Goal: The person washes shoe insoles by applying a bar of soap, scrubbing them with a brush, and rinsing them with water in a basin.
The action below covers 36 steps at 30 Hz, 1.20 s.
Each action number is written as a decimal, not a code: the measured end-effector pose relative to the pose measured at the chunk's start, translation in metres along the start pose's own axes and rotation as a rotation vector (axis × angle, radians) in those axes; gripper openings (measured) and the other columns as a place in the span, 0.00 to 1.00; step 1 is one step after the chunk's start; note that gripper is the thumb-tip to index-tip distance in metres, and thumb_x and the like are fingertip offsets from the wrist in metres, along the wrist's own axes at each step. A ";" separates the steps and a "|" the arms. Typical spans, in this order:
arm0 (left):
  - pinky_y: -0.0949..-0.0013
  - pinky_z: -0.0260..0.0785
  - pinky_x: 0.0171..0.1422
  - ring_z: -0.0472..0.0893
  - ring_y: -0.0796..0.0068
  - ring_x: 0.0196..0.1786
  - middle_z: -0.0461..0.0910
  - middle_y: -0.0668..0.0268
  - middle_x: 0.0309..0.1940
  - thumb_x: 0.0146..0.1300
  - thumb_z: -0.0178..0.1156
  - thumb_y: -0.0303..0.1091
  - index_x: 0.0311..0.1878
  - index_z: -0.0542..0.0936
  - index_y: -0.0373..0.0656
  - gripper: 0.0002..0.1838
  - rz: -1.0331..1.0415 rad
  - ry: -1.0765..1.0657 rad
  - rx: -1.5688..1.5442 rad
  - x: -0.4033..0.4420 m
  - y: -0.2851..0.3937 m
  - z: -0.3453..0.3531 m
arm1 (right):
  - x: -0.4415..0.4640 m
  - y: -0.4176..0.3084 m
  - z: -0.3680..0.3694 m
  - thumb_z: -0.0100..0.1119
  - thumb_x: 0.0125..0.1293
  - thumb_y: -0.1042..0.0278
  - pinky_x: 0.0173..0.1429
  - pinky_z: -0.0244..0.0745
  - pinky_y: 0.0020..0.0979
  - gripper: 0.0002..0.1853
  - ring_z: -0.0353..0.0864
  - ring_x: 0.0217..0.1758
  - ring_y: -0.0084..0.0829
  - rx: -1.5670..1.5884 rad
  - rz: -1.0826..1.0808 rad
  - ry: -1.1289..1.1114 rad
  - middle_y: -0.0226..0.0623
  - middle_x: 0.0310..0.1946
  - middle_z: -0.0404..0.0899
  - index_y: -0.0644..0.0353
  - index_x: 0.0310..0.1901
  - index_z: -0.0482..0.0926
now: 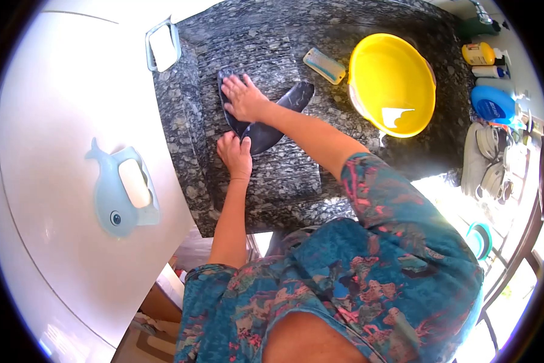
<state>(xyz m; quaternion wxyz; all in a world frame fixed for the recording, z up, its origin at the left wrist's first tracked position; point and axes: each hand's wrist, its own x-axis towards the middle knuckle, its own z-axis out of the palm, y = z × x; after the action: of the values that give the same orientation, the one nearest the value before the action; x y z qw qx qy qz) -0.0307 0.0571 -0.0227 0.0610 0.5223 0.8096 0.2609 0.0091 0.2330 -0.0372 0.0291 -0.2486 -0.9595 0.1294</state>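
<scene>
A black, wet-looking piece (pixel 269 138), shaped something like a sock, lies bent in a V on the ridged granite slab (pixel 284 181). I cannot make out exactly what it is. My right hand (pixel 243 100) lies flat on its upper left arm, fingers spread, pressing it against the stone. At the bend of the V, my left hand (pixel 235 156) grips the near edge with thumb and fingers. The other arm of the V passes under my right forearm and points up and right, its rounded tip free.
Right of the slab stands a yellow basin (pixel 429 91), beside a scrubbing brush (pixel 324 65). A whale-shaped soap dish (pixel 111 193) holds white soap (pixel 135 183); another soap dish (pixel 176 45) sits at the corner. Bottles (pixel 490 104) and sneakers (pixel 488 160) line the right side.
</scene>
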 end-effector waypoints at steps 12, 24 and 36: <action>0.49 0.59 0.62 0.69 0.50 0.53 0.74 0.58 0.46 0.59 0.62 0.39 0.33 0.77 0.35 0.14 0.038 0.021 -0.016 0.000 0.003 0.000 | -0.004 -0.002 -0.008 0.39 0.73 0.45 0.78 0.41 0.51 0.34 0.50 0.79 0.45 0.046 0.024 0.042 0.46 0.74 0.56 0.66 0.70 0.61; 0.50 0.61 0.62 0.71 0.52 0.50 0.76 0.60 0.42 0.61 0.59 0.37 0.33 0.77 0.35 0.12 0.021 0.043 -0.010 0.004 0.008 0.000 | -0.140 0.010 -0.051 0.40 0.75 0.51 0.78 0.37 0.60 0.25 0.47 0.79 0.41 0.066 -0.047 -0.010 0.35 0.75 0.55 0.38 0.72 0.61; 0.55 0.65 0.51 0.74 0.55 0.43 0.77 0.60 0.35 0.60 0.62 0.37 0.27 0.79 0.37 0.13 -0.223 0.193 0.209 0.005 0.041 -0.013 | -0.148 -0.019 -0.045 0.47 0.72 0.52 0.78 0.37 0.59 0.28 0.44 0.80 0.46 0.176 0.046 0.018 0.44 0.76 0.51 0.48 0.71 0.63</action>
<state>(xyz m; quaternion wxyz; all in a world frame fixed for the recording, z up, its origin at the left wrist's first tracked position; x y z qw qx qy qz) -0.0044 0.0699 0.0092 -0.0429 0.4054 0.8873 0.2159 0.1345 0.1558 0.0129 0.0567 -0.2683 -0.9381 0.2115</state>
